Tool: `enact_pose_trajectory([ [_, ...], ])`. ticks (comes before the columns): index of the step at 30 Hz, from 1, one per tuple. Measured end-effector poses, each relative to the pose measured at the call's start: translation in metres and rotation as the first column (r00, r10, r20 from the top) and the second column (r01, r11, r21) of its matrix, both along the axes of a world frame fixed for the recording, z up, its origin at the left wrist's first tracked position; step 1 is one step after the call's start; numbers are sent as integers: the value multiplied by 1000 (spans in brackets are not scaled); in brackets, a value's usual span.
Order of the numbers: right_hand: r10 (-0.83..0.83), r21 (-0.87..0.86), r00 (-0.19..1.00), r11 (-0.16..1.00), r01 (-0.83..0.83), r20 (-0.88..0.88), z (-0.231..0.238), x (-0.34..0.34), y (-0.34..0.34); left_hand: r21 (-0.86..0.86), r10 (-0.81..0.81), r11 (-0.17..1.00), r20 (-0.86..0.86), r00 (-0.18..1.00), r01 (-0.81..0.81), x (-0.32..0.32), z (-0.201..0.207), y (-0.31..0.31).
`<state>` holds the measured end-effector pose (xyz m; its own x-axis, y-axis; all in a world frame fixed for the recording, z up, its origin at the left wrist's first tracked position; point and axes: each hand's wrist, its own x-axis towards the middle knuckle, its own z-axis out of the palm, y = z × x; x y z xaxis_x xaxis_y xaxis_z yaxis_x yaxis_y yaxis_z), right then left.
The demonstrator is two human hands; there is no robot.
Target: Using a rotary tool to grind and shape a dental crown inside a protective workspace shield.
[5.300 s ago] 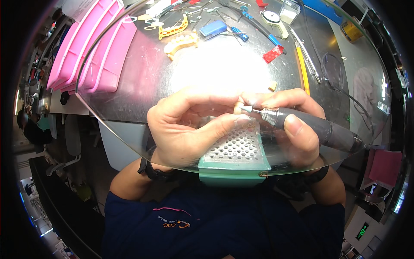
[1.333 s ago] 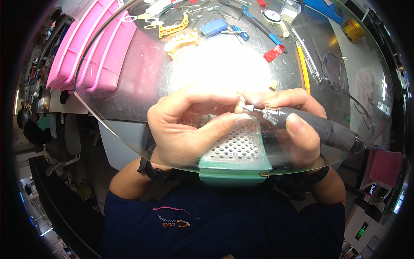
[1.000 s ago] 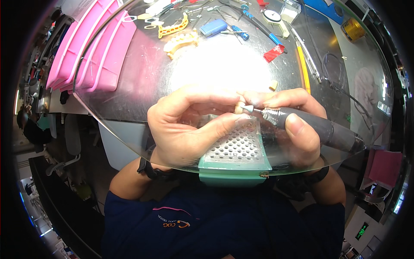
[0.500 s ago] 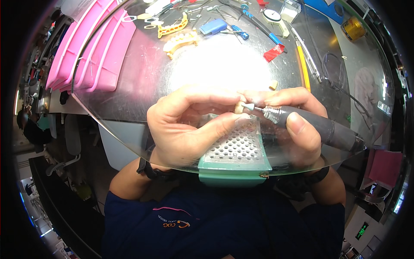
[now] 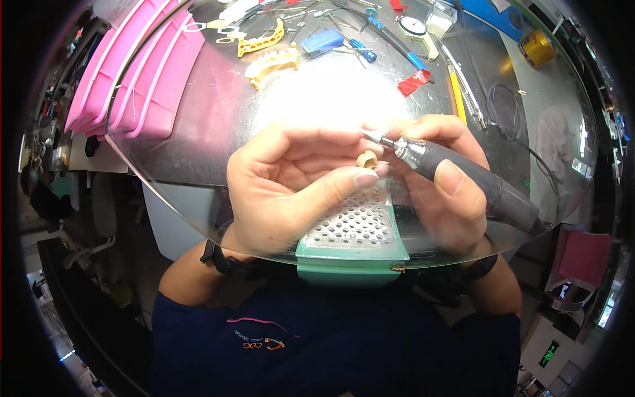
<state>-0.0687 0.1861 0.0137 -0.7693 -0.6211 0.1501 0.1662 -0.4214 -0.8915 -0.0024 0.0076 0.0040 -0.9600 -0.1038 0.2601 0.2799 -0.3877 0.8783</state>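
from my end i count two hands. the left hand [image 5: 278, 175] pinches one small hollow cream cap [image 5: 365, 159] between thumb and fingers, by the far end of one green tray [image 5: 350, 255]. the right hand [image 5: 456, 178] grips one dark drill [image 5: 486, 177]; its single tip [image 5: 374, 136] sits near the cap, apart from it. beyond, i count two tooth models [image 5: 272, 65], one dial gauge [image 5: 413, 26] and one yellow jar [image 5: 536, 49].

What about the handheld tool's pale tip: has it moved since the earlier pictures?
Yes: the pale tip has moved up the picture, away from the green tray.
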Motion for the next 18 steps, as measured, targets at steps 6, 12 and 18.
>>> enact_pose_trajectory([
  [6,17,179,1000,984,-21,22,6,-1,5,-14,-24,1000,27,999,24,1,4,-1],
  [12,14,119,998,993,-20,53,4,0,4,0,21,1000,65,998,-21,2,8,4],
  [18,-39,82,996,996,32,85,4,3,-1,-2,20,1000,71,997,-20,2,7,3],
])
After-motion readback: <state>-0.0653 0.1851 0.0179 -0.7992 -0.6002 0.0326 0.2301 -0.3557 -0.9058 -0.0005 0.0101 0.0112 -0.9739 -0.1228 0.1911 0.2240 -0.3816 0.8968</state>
